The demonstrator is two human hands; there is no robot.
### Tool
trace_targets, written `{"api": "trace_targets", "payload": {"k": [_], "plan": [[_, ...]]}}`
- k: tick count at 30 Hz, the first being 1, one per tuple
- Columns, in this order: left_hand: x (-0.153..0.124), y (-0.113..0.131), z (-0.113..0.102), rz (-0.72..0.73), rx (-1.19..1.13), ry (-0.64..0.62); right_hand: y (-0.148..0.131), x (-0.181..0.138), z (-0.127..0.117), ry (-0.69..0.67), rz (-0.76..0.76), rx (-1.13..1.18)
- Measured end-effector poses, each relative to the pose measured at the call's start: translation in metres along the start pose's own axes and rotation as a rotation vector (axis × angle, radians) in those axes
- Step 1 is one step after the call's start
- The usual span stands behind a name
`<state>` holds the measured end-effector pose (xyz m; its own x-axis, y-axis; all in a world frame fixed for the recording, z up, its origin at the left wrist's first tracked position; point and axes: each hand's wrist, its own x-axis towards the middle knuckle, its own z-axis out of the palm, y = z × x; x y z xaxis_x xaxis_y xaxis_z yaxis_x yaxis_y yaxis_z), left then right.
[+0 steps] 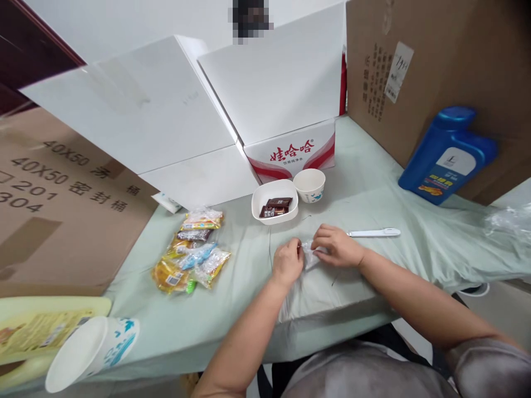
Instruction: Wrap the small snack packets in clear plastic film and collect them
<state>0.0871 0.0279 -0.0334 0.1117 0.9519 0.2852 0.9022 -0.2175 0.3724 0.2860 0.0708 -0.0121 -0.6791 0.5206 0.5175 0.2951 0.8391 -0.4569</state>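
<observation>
Near the table's front edge, my left hand [289, 262] is closed, its fingers pinching one side of a small clear plastic bag [309, 255]. On the bag's other side my right hand [337, 245] also pinches it, fingers bent. What the bag contains, if anything, I cannot make out. Just beyond my hands stands a white square bowl [258, 209] with a few dark brown packets [277, 207] in it. A paper cup [310, 185] with blue print touches the bowl's right side. Right of my right hand lies a white utility knife [375, 232].
Several wrapped snack packs [194, 249] are piled at the left. A large paper cup [91, 354] lies tilted by a yellow bottle [37, 331] at the near left. White boxes [274, 83] and brown cartons [62, 193] wall the table; a blue bottle [446, 157] stands right.
</observation>
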Motion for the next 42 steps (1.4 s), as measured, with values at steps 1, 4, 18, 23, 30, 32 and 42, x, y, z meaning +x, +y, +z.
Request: {"api": "trace_targets", "payload": {"k": [1,4,18,23,30,32,42], "plan": [[0.000,-0.002,-0.002,0.008,-0.057,0.071,-0.001,0.000,0.004,-0.074,0.005,-0.025],[-0.001,-0.005,-0.009,0.119,-0.215,0.268,0.000,0.000,0.014,-0.170,0.054,-0.103],[0.001,-0.003,-0.022,0.233,-0.104,-0.098,0.004,-0.006,0.012,-0.229,0.056,-0.090],[0.006,-0.021,-0.029,0.110,-0.074,-0.086,0.006,0.000,0.010,-0.209,0.085,-0.114],[0.010,-0.026,-0.020,0.070,-0.052,-0.098,0.041,0.091,-0.066,0.193,0.279,-0.483],[0.010,-0.027,-0.019,0.074,-0.069,-0.093,0.057,0.120,-0.075,0.034,0.373,-0.591],[0.012,-0.032,-0.020,0.097,-0.119,-0.079,0.077,0.125,-0.083,-0.114,0.445,-0.578]]}}
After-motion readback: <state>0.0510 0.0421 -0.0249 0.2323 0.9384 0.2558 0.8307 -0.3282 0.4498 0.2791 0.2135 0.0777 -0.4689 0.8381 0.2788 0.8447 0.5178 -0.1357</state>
